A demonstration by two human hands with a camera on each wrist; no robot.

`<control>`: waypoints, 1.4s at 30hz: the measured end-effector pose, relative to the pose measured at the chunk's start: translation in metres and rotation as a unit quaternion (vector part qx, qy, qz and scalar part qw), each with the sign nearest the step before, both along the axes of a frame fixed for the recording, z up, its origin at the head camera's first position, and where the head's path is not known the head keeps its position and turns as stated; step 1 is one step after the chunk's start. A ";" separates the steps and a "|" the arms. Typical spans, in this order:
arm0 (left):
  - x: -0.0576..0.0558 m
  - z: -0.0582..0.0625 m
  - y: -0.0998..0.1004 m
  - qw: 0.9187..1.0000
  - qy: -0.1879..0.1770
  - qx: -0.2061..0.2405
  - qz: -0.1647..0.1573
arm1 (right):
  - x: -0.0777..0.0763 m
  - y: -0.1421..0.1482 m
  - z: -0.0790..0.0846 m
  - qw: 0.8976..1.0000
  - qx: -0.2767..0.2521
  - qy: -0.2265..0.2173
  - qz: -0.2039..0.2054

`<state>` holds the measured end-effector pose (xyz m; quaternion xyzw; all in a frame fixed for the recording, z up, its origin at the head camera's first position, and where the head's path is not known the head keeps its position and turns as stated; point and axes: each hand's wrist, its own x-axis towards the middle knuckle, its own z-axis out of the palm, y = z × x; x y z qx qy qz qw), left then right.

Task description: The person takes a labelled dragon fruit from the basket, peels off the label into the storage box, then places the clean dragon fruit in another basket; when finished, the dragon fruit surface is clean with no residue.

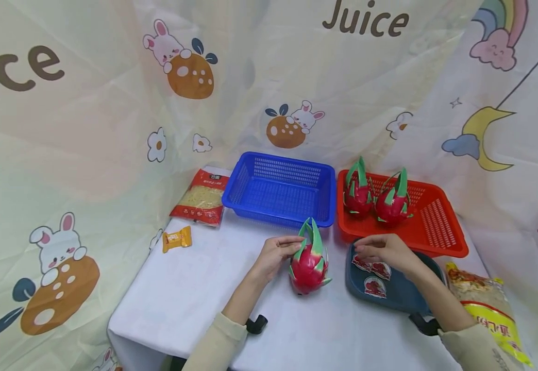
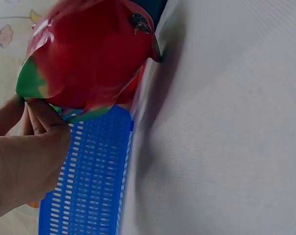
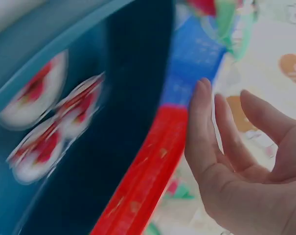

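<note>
A red dragon fruit (image 1: 308, 270) with green leaf tips is pinched by my left hand (image 1: 275, 256) at its leaves. In the left wrist view the dragon fruit (image 2: 91, 56) tilts so its dark base spot shows, and thumb and fingertips of the left hand (image 2: 30, 156) grip a green-tipped scale. My right hand (image 1: 389, 251) hovers over a dark blue tray (image 1: 399, 299), fingers loosely bent. The right wrist view shows that hand (image 3: 240, 171) with nothing between thumb and fingers. Several small stickers with red fruit pictures (image 1: 374, 287) lie in the tray, blurred in the right wrist view.
Behind the held fruit stands a blue basket (image 1: 278, 216). Beside it a red basket (image 1: 436, 247) holds two dragon fruits (image 1: 391, 206). A red food packet (image 1: 199, 198) and an orange wrapped snack (image 1: 177, 239) lie left; a yellow-labelled bag (image 1: 491, 309) lies right.
</note>
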<state>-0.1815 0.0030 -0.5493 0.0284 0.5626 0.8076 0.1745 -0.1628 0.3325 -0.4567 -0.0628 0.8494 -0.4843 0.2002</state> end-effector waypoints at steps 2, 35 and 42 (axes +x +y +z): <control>0.000 0.001 0.000 1.000 -0.001 0.001 0.002 | -0.004 -0.014 0.004 0.999 -0.041 -0.001 0.000; 0.001 0.003 -0.005 0.999 0.005 -0.039 -0.018 | -0.024 -0.086 -0.028 0.974 -0.187 -0.093 -0.084; -0.003 0.004 -0.010 0.998 0.013 -0.038 -0.041 | -0.022 -0.085 -0.028 0.969 -0.206 -0.107 -0.083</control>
